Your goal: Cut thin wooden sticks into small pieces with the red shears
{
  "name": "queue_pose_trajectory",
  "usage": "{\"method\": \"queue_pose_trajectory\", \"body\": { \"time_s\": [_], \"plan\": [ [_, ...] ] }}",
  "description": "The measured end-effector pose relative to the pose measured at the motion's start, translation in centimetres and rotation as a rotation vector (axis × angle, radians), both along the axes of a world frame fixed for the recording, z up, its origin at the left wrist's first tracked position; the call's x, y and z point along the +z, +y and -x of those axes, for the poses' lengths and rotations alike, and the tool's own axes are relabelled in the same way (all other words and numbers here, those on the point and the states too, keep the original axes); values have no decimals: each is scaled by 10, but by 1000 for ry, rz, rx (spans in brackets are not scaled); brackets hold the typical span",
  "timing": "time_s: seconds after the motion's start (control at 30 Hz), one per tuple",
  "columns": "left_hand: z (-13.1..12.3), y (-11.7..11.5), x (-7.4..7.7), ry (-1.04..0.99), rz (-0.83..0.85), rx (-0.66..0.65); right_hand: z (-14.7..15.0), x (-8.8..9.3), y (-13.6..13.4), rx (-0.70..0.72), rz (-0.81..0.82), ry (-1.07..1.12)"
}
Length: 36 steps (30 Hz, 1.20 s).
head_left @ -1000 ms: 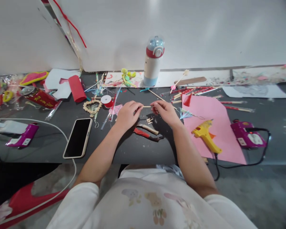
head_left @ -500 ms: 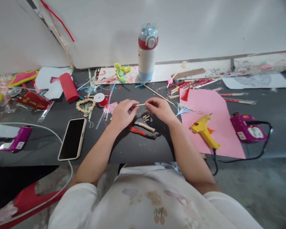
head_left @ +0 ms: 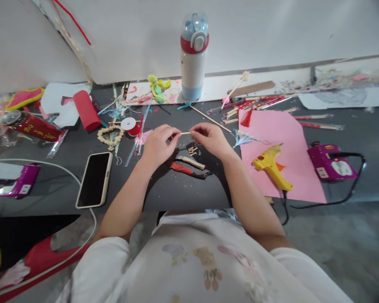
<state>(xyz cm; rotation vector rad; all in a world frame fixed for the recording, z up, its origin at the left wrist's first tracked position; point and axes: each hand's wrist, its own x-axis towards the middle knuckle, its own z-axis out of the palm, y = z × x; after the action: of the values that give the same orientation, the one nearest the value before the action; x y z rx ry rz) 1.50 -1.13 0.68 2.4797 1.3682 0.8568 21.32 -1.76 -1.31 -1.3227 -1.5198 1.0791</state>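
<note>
A short pale wooden stick [head_left: 185,133] is held level between my two hands over the dark table. My left hand [head_left: 160,145] pinches its left end, and my right hand [head_left: 211,139] pinches its right end. Just below my hands lie several short cut stick pieces [head_left: 192,150]. Nearer to me, pliers or cutters [head_left: 185,169] with worn red and pale handles rest on the table. A longer thin stick [head_left: 208,117] lies behind my right hand.
Phone [head_left: 94,180], red ribbon spool [head_left: 130,126] and beaded heart [head_left: 110,136] lie left. A tall bottle [head_left: 193,63] stands behind. A yellow glue gun [head_left: 273,167] rests on pink paper [head_left: 297,168] at right, beside a purple power socket [head_left: 331,163]; cables cross both sides.
The camera view has shifted slightly, so the table things appear higher. Both hands still hold the short stick, and the gap between their fingertips looks about the same.
</note>
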Motion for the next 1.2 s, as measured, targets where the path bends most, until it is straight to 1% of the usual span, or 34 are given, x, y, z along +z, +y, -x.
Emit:
{"method": "queue_pose_trajectory", "body": {
  "time_s": [0.07, 0.13, 0.23, 0.3, 0.4, 0.47, 0.6, 0.77, 0.87, 1.03, 1.2],
  "plan": [
    [4, 3, -1, -1, -25, 71, -1, 1, -2, -40, -44, -126],
    [9, 7, -2, -6, -51, 177, 0, 5, -7, -28, -87, -335],
    [16, 13, -3, -22, -90, 289, 5, 15, -19, 171, -146, -593],
    [18, 16, -3, -35, -107, 319, 10, 20, -26, 280, -175, -679],
    [19, 17, -4, -38, -106, 339, 16, 25, -33, 397, -180, -765],
    [19, 17, -5, -38, -108, 342, 19, 27, -35, 423, -174, -828],
    [19, 18, -6, -45, -116, 346, 24, 29, -40, 425, -168, -920],
    [19, 19, -5, -45, -98, 357, 33, 31, -48, 491, -146, -1055],
    [18, 18, -6, -53, -98, 356, 38, 34, -53, 497, -132, -1102],
    [15, 15, -3, -69, -109, 345, 42, 36, -57, 506, -146, -1105],
    [13, 8, 4, -135, -229, 305, 40, 35, -55, 510, -178, -1041]
  ]
}}
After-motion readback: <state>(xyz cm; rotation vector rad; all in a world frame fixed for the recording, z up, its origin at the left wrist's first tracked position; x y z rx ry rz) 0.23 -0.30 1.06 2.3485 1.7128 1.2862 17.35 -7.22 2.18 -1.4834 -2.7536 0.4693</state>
